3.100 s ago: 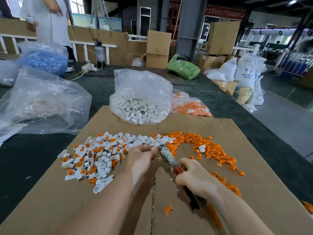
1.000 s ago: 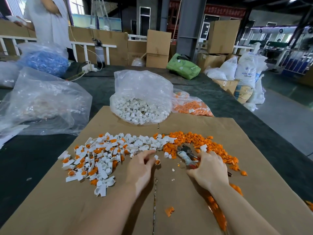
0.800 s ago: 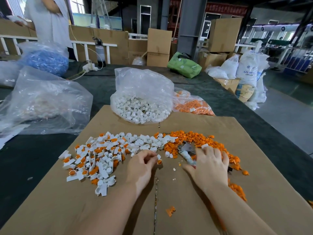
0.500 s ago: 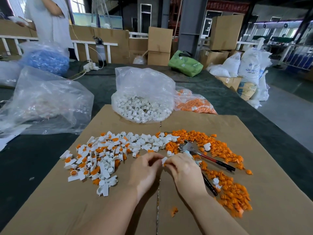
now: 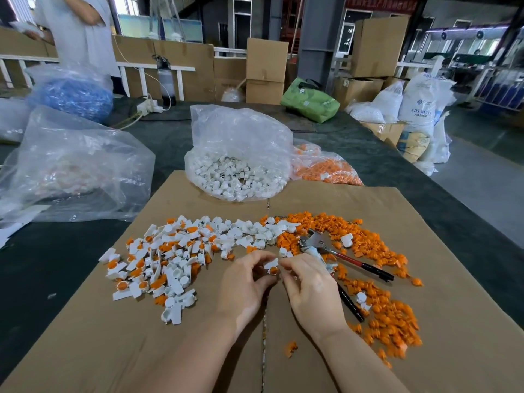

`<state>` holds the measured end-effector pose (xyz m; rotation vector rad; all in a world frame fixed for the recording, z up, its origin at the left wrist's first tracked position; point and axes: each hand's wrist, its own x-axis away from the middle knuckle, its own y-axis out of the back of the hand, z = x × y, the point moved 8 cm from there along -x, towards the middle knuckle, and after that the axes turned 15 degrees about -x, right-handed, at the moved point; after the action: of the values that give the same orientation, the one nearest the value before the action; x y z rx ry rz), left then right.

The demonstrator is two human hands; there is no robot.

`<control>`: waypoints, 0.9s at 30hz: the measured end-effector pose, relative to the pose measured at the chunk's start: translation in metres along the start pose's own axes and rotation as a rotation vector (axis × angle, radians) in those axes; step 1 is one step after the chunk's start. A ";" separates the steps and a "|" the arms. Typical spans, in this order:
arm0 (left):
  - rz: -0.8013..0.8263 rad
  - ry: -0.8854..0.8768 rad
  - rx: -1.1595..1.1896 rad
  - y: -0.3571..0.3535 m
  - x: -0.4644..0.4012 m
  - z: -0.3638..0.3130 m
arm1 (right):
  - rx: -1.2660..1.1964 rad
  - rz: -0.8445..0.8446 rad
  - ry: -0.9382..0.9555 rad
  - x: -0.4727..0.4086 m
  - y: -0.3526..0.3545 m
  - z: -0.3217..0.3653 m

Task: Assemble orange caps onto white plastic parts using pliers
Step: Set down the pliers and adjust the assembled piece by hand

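Item held: one small white plastic part with an orange cap (image 5: 272, 267), pinched between the fingertips of my left hand (image 5: 246, 287) and my right hand (image 5: 312, 287), both curled narrowly round it above the flat brown cardboard sheet (image 5: 442, 330).

Open room: bare cardboard lies near-side of my hands and runs to the sheet's near edge; more bare cardboard far right of my hands, out to the sheet's right edge.

Left of my hands: a spread heap of white plastic parts, many capped in orange (image 5: 170, 262), close beside my left wrist.

Right of my hands: red-and-black-handled metal pliers (image 5: 334, 251) lying flat, one handle running under my right hand; loose orange caps (image 5: 382, 310) scattered around and beneath them.

Beyond my hands: a clear plastic bag of white parts (image 5: 238, 171) on the sheet's far edge, a clear bag of orange caps (image 5: 326, 168) beside it, a large crumpled clear bag (image 5: 73, 165) far left on the dark table (image 5: 425, 199).

Far left: a person in white (image 5: 82, 32).
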<state>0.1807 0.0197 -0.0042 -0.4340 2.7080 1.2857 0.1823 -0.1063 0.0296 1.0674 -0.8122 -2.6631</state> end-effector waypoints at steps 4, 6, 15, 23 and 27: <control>-0.007 -0.040 -0.029 0.001 0.001 -0.004 | 0.008 0.039 0.040 0.000 -0.002 0.005; -0.006 -0.071 -0.075 0.000 0.002 -0.006 | 0.015 0.048 0.052 0.000 -0.002 0.007; 0.021 -0.164 -0.146 -0.005 0.006 -0.018 | 0.031 0.052 0.062 0.002 -0.004 0.008; 0.014 -0.141 -0.109 -0.002 0.007 -0.018 | -0.022 0.026 0.018 0.001 -0.002 0.004; 0.011 -0.048 -0.029 0.001 0.004 -0.009 | -0.063 -0.068 -0.066 0.001 0.007 -0.007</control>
<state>0.1767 0.0129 0.0011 -0.3864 2.6595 1.3217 0.1862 -0.1152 0.0282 1.0150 -0.7109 -2.7735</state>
